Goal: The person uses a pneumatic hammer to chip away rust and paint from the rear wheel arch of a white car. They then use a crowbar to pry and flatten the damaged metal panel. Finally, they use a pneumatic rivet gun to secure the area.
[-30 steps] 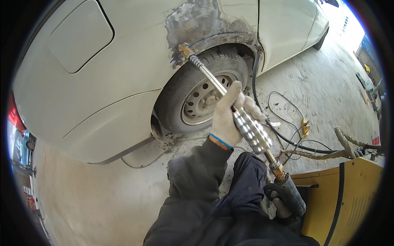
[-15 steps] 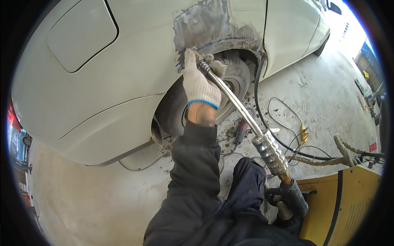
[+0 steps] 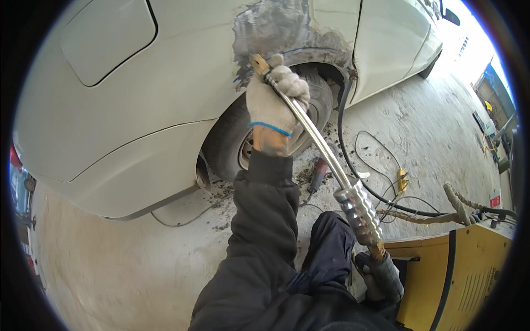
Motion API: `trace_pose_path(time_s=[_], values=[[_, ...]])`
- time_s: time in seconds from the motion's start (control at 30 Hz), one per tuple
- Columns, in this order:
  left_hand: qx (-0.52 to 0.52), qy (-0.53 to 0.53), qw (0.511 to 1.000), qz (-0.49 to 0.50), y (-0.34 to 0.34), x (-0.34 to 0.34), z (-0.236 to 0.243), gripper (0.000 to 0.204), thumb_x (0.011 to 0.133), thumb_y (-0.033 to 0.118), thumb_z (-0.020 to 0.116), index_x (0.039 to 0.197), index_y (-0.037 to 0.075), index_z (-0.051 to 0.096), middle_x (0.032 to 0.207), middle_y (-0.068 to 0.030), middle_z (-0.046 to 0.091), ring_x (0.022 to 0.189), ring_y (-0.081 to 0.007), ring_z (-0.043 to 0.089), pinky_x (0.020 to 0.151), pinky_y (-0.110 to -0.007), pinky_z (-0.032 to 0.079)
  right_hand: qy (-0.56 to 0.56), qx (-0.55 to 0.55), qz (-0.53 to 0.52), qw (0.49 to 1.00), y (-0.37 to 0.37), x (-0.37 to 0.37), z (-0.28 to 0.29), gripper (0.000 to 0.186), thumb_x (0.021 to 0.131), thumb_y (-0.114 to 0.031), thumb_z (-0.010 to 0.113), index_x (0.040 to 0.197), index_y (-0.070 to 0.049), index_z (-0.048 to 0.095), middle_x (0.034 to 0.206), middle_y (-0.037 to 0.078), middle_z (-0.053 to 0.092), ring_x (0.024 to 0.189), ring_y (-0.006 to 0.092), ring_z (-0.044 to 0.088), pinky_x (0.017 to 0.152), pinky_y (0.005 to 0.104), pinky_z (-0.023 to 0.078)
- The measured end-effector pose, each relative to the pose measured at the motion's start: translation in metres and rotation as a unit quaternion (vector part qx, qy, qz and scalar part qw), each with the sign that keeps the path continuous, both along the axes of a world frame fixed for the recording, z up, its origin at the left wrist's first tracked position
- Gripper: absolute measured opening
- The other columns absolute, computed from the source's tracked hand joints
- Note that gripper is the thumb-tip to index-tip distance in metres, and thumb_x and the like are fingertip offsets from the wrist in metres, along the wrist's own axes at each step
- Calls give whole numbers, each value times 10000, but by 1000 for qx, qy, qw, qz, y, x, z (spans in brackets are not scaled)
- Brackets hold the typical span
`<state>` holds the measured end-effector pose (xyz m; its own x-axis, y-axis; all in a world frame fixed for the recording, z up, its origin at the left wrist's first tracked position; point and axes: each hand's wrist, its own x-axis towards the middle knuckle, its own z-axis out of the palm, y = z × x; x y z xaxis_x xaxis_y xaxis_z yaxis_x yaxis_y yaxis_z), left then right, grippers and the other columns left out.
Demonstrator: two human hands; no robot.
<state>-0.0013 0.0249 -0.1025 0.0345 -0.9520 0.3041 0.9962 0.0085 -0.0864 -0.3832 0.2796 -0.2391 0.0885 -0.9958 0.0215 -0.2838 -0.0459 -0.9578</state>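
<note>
My left hand, in a white knit glove with a blue cuff, is wrapped round the front end of a slide hammer dent puller. Past its fingers the copper-coloured tip points at a sanded, bare-metal patch on the pale car panel; whether it touches is unclear. A blue line runs along the wheel arch. The ribbed chrome weight sits low on the rod, near the black rear handle. My right hand, partly hidden, is closed on that handle.
Behind the left hand is the car's wheel. A red-and-grey power tool lies on the gritty floor, near a yellow plug connector and loose cords. A thick black cable hangs from the wheel arch. At lower right stands a yellow machine.
My left hand's fingers have closed further round the shaft, and its thumb no longer stretches up beside the tip. The view has shifted slightly. My right hand still holds the handle.
</note>
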Motion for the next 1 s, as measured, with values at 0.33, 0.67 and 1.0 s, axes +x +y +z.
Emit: trace_pose_path(time_s=[0.33,0.67,1.0], values=[[24,-6,1000,8,-11,9,-9,399,1082,377,434,1006,42,638,727,-9,610,592,-139,573,565,-303,500,-79,-20,12,997,2,-1,-17,275,765,-161,751,982,5,723,780,48,676,727,176,666,707,321,564],[120,-299,946,-25,109,-108,-5,475,1052,469,479,759,108,573,675,-100,608,693,-245,674,708,-399,559,-153,-47,37,986,11,6,-11,365,866,-251,695,1106,23,684,931,62,667,842,189,640,800,341,544],[126,-325,936,50,108,-124,-14,445,1066,358,479,678,140,466,622,-15,452,587,-210,536,687,-406,517,-122,-23,87,988,-2,14,11,355,845,-183,613,1111,34,705,832,41,610,743,168,598,731,297,496]])
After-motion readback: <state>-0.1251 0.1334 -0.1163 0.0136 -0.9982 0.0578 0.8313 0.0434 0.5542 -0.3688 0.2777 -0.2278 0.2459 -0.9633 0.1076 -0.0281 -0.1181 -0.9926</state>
